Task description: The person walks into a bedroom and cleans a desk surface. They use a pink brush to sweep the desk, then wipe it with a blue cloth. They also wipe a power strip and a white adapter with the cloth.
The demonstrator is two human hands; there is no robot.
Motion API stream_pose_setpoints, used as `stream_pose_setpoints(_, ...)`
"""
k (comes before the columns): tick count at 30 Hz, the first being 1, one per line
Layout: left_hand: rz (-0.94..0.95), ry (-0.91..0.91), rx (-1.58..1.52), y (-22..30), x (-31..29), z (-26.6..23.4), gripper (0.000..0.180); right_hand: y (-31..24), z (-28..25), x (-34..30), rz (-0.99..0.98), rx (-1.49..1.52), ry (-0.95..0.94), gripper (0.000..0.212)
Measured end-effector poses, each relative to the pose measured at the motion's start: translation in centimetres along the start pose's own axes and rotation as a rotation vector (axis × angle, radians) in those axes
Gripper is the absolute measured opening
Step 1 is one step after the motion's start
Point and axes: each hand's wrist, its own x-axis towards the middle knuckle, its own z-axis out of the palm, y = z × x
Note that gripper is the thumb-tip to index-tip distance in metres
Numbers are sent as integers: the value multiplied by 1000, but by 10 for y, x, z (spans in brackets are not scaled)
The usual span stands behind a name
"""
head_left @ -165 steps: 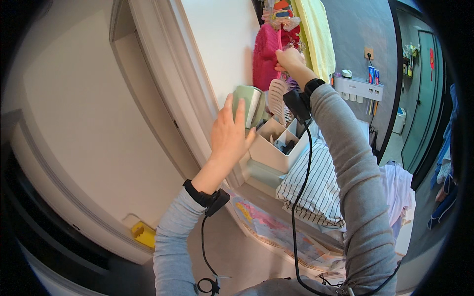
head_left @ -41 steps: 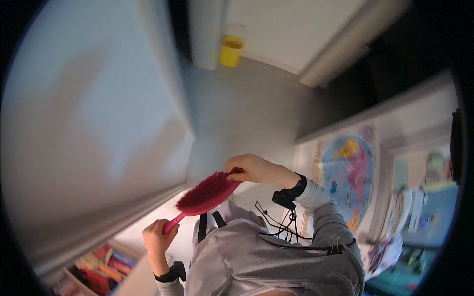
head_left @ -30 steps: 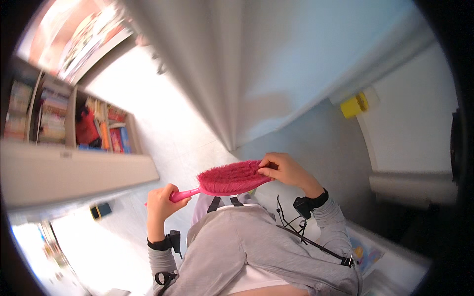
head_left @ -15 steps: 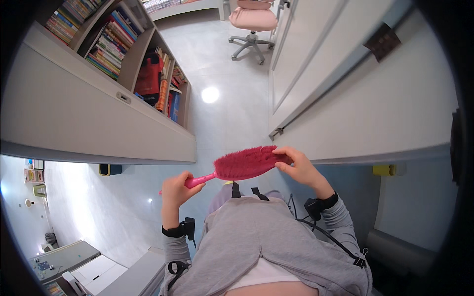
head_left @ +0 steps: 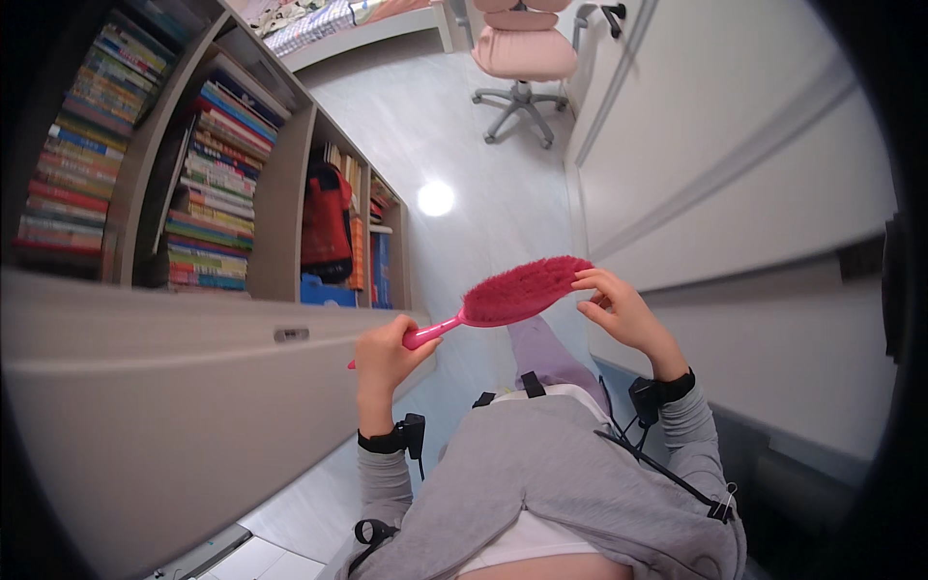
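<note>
A pink-handled soft-bristled brush (head_left: pixel 522 292), its red bristles facing up, is held level in front of my body. The fingers of my left hand (head_left: pixel 387 355) wrap round its handle (head_left: pixel 440 332), whose end sticks out on the hand's far left side. At the other end, my right hand (head_left: pixel 622 311) has its fingertips against the tip of the bristles. Its thumb stands apart below the fingers, not closed on the brush.
A doorway surrounds me, with a white door (head_left: pixel 715 145) on the right and a pale wall edge (head_left: pixel 193 377) on the left. Beyond stand a bookshelf (head_left: pixel 300 193) filled with books, a pink swivel chair (head_left: pixel 522 53) and a bed (head_left: pixel 377 34). Pale tiles (head_left: pixel 425 116) cover the floor.
My view has shifted forward into the doorway, so the bookshelf looks larger. The brush is tilted more, bristle end farther out. My right thumb has come away from the brush's tip.
</note>
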Motion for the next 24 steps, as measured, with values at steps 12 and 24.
stream_pose_setpoints(12,-323,145,16,-41,275,-1,38,0,-92,317,-84,52,-78,23)
stream_pose_setpoints(24,-364,269,-100,-176,567,-28,34,-42,-115,617,0,27,-156,21)
